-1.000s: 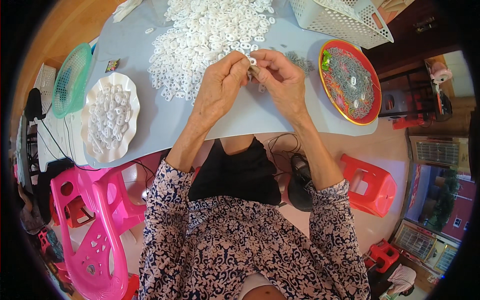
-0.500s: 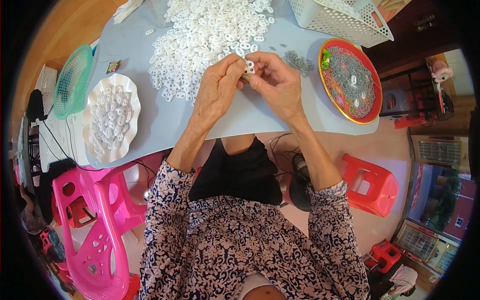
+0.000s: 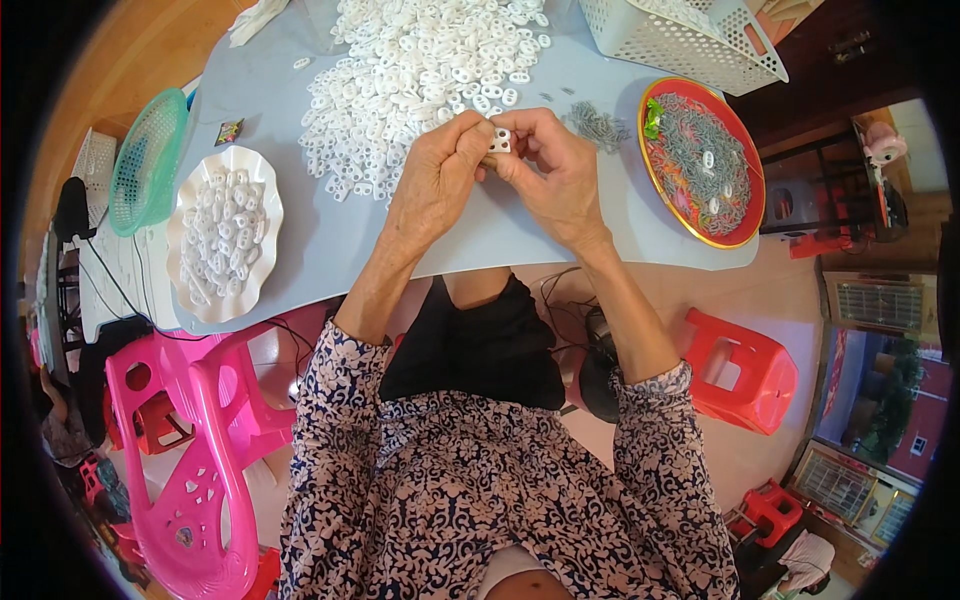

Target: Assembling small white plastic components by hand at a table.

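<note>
Over the table's near middle, my two hands meet at a small white plastic piece [image 3: 500, 143] with round dark holes. The fingers of my left hand [image 3: 436, 175] are closed, thumb and forefinger pressed at the piece's left side. My right hand [image 3: 553, 178] pinches it from the right, its fingers curled behind. Whatever else lies between the fingertips is hidden. Just beyond my hands spreads a large heap of white oval two-holed pieces [image 3: 420, 75]. A small pile of thin grey parts [image 3: 598, 125] lies right of my right hand.
On the left stands a white scalloped dish [image 3: 238, 306] of white pieces, near a teal basket [image 3: 158, 150]. A red gold-rimmed tray [image 3: 754, 180] of grey parts sits right, below a white perforated basket [image 3: 650, 48]. A pink chair [image 3: 238, 500] and red stool [image 3: 765, 375] flank me.
The white piece has turned slightly between my fingertips and shifted a little downward. My right hand has moved slightly left; both hands keep their pinch.
</note>
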